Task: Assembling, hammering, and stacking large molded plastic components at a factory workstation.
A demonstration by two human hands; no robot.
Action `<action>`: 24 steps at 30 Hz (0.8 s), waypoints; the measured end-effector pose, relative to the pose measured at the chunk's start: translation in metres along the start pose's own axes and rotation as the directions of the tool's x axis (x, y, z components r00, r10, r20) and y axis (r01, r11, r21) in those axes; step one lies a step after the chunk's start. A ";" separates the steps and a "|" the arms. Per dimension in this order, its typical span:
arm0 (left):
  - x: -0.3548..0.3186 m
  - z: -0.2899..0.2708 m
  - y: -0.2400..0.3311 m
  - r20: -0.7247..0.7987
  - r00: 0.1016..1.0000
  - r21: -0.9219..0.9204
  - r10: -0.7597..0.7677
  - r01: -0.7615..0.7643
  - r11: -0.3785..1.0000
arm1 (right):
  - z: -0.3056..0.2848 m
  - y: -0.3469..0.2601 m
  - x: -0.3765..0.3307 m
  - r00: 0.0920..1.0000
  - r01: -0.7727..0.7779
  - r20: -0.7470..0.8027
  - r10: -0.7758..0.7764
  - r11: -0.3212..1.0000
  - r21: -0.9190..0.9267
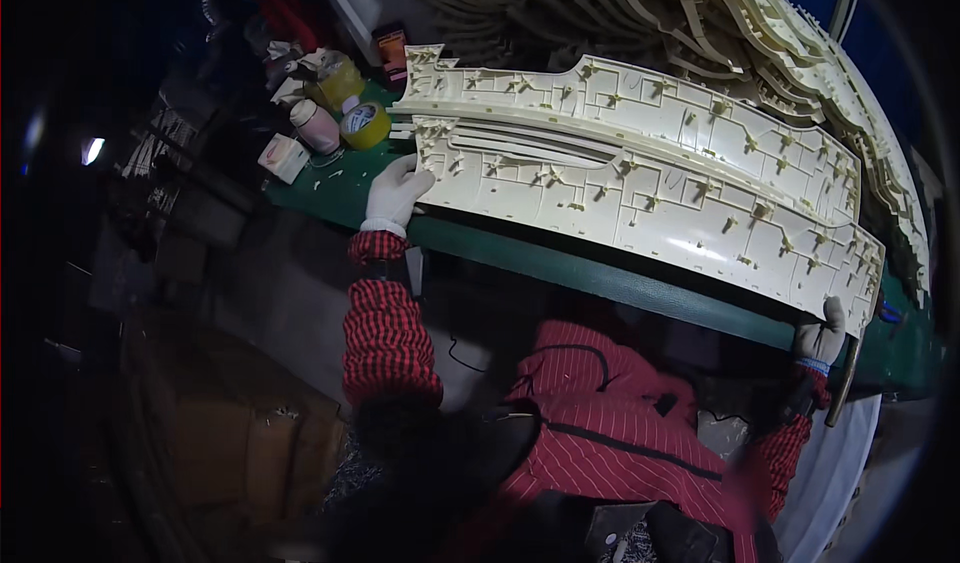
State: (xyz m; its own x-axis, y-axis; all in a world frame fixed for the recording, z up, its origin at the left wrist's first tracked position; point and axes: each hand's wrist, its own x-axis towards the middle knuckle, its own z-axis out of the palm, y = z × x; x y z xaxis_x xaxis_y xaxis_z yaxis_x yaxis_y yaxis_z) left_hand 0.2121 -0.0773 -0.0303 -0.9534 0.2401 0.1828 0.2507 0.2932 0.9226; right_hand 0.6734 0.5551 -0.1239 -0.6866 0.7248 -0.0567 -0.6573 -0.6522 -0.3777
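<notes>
A long cream moulded plastic panel [640,208], its ribbed side with many small clips facing up, lies at the near edge of a green table [560,268]. My left hand [395,193], in a white glove, is closed on its left end with the thumb on top. At the right end, my gloved right hand [823,335] grips the lower corner, thumb over the edge; its other fingers are partly hidden beneath. Right behind this panel lies a similar cream panel [660,98], partly overlapped by it.
Many cream panels [800,48] are stacked at the back right. At the table's left are yellow tape [365,125], a pink bottle [315,126] and a small white box [283,158]. A thin rod [845,383] juts past the right edge. A cardboard box [225,413] stands lower left.
</notes>
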 end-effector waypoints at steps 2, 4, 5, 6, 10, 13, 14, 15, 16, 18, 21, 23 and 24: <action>-0.005 -0.004 0.002 0.019 0.995 -0.020 -0.096 0.097 0.995 | -0.009 -0.006 0.006 1.000 0.003 -0.025 -0.004 1.000 -0.010; -0.006 -0.003 0.006 0.044 0.989 -0.032 -0.143 0.144 0.989 | -0.015 -0.010 0.012 0.999 0.027 -0.039 -0.027 1.000 -0.002; -0.004 -0.001 0.008 0.043 0.988 -0.026 -0.146 0.147 0.989 | -0.018 -0.012 0.016 0.997 0.053 -0.049 -0.052 0.999 0.012; -0.002 0.001 0.009 0.045 0.988 -0.022 -0.149 0.150 0.988 | -0.022 -0.014 0.019 0.995 0.081 -0.061 -0.079 0.996 0.024; 0.014 0.009 -0.010 0.005 0.995 -0.209 0.099 -0.095 0.973 | -0.043 -0.028 0.024 0.959 0.212 -0.165 -0.231 0.969 -0.123; 0.019 -0.022 -0.049 0.066 0.992 -0.456 0.103 -0.062 0.888 | 0.026 0.012 0.015 0.638 0.288 0.769 -0.019 0.933 -0.216; 0.016 -0.041 -0.066 0.157 0.987 -0.581 0.013 0.082 0.810 | 0.054 0.043 -0.010 0.760 0.165 0.639 -0.113 0.986 -0.021; 0.019 -0.039 -0.071 0.199 0.980 -0.590 0.001 0.119 0.798 | 0.086 0.063 -0.042 0.862 0.114 0.471 -0.190 0.976 0.186; 0.021 -0.037 -0.070 0.152 0.987 -0.634 0.042 0.064 0.770 | 0.092 0.067 -0.052 0.870 0.143 0.448 -0.205 0.975 0.169; 0.025 -0.036 -0.067 0.117 0.990 -0.672 0.073 0.025 0.740 | 0.098 0.069 -0.051 0.918 0.258 0.286 -0.273 0.962 0.092; 0.026 -0.036 -0.059 0.146 0.976 -0.674 0.162 -0.021 0.738 | 0.073 0.051 -0.025 0.855 0.173 0.475 -0.207 0.978 0.116; 0.027 -0.024 -0.057 0.148 0.978 -0.685 0.148 -0.007 0.729 | 0.055 0.036 -0.020 0.811 0.164 0.553 -0.190 0.982 0.097; 0.029 -0.015 -0.058 0.126 0.982 -0.691 0.140 -0.014 0.723 | 0.052 0.033 -0.021 0.824 0.162 0.536 -0.186 0.982 0.093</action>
State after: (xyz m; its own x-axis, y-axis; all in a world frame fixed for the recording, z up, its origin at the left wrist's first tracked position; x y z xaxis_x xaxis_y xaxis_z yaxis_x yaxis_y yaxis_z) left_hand 0.1670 -0.1007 -0.0733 -0.8801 0.3936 0.2655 0.0783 -0.4311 0.8989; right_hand 0.6501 0.5064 -0.0870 -0.6096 0.5994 0.5188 -0.7856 -0.5443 -0.2942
